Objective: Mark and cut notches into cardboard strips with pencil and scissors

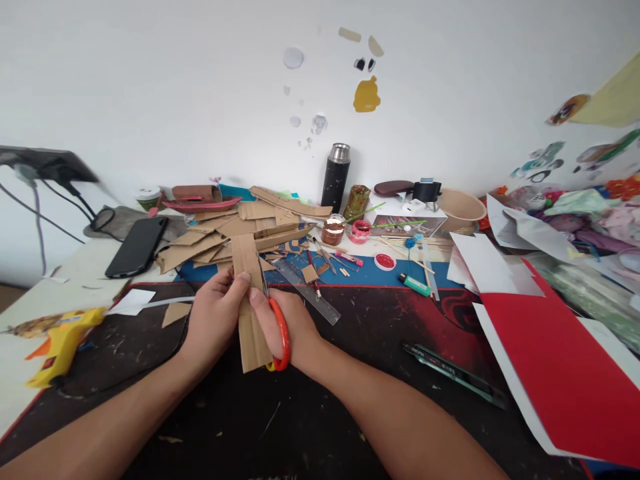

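A long strip of brown cardboard [254, 343] stands upright in front of me, over the dark desk mat. My left hand [216, 303] pinches its left side, thumb on the front face. In my right hand [295, 327] is a pair of scissors [283, 333] with red and yellow handles. The blades point away from me along the strip's right edge, partly hidden by my fingers and the cardboard. My right thumb lies against the strip. Just beyond both hands is a heap of cut cardboard pieces [200, 247].
Left are a yellow glue gun [70, 347] and a black phone [137, 247]. Beyond the hands lie a clear ruler [310, 293], paint jars [333, 230] and a black flask [336, 179]. A utility knife [455, 375], green lighter [415, 284] and red paper sheet [575, 373] lie right.
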### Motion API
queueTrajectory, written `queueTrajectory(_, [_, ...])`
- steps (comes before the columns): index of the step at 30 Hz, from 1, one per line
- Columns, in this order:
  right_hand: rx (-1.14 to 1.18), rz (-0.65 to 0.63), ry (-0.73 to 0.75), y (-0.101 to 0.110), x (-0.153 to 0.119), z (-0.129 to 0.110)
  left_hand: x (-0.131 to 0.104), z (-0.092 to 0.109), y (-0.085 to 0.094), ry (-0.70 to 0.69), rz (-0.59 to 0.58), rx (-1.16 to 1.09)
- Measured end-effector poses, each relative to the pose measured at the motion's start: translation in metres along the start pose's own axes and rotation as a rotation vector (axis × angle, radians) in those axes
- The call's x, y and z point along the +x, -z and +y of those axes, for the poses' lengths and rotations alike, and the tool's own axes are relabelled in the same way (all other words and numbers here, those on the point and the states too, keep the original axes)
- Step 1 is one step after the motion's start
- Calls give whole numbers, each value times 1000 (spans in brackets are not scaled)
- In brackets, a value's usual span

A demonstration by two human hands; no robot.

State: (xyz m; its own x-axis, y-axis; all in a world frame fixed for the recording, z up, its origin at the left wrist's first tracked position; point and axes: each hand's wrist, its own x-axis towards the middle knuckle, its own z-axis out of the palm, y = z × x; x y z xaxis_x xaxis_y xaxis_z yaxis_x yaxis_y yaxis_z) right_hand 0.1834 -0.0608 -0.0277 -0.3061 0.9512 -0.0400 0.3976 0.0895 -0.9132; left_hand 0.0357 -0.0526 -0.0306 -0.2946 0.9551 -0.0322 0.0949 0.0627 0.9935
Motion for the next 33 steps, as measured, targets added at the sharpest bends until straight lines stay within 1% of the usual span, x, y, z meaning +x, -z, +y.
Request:
queueTrajectory(5, [109,-15,-8,2,1,6,0,8,-1,59,-19,-83])
queueTrajectory(8, [236,-57,-96,1,1,9,0,11,0,100,-22,-130])
queueTrajectory(10, [305,-80,-138,-1,0,9,0,12,0,98,-20,-135])
queueTrajectory(13, [340,-80,-138,-3,0,9,0,13,1,79,-13,-135])
queueTrajectory(15, [332,-81,-133,-3,0,9,1,12,1,79,-11,-137])
queueTrajectory(19, [247,-62,-67,1,1,9,3,8,2,81,-18,-144])
queueTrajectory(22, [197,-61,-47,5,1,8,4,6,4,82,-29,-140])
queueTrajectory(27, [45,-10,26,8,1,4,4,8,4,84,-26,-159])
queueTrajectory(33, [83,-85,60,9,-2,3,4,11,3,128,-62,-247])
